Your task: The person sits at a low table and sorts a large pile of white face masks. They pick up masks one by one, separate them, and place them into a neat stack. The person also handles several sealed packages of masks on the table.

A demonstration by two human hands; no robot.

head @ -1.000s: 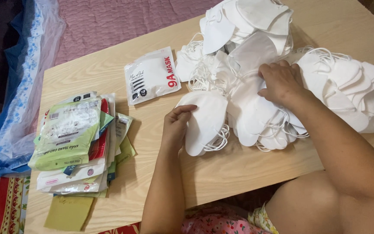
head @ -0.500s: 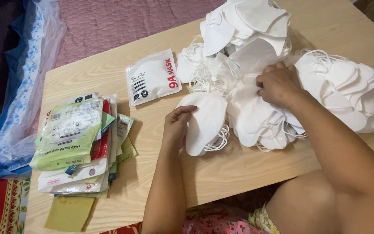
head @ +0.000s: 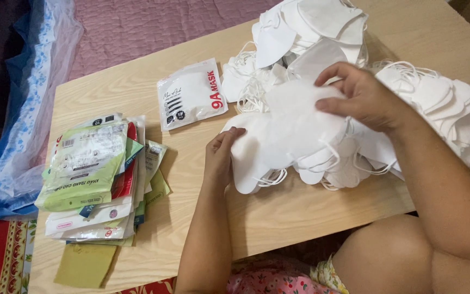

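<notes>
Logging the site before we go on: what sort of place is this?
Probably a home used for packing piecework, not a factory: a low wooden table beside a pink bedspread, loose white masks heaped on it, and a stack of printed pouches.
</notes>
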